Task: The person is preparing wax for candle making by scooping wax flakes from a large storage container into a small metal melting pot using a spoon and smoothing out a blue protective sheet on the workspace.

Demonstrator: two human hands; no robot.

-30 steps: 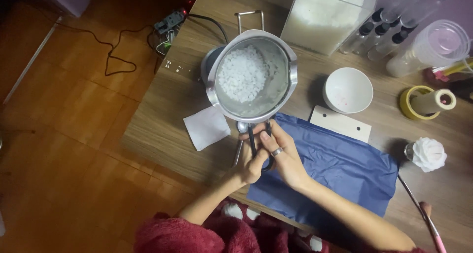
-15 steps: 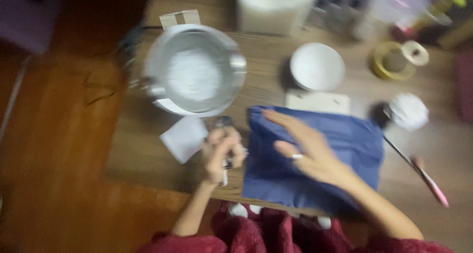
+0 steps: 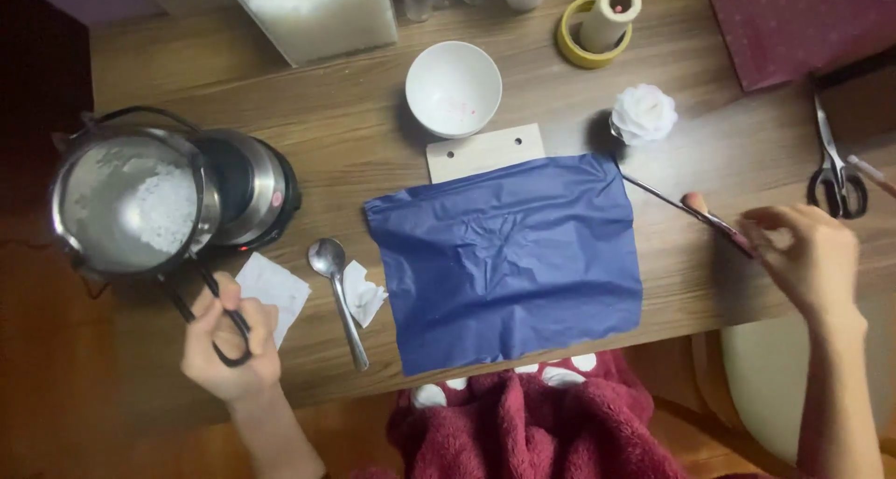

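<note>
Navy-blue paper sheet [image 3: 509, 260] — white bowl [image 3: 453, 87], silver spoon [image 3: 338, 297].

One view only, and it is coming from the person's head, looking almost straight down onto the wooden table [image 3: 373, 133]. The near table edge is running across the lower part of the picture, with the red fleece garment [image 3: 541, 423] showing at the bottom centre, so the camera is facing away from the body toward the far side. It is sitting fairly close: the left hand [image 3: 229, 344] and right hand [image 3: 812, 255] are reaching in from the lower corners, and the blue sheet [image 3: 509, 255] is lying mid-frame.
</note>
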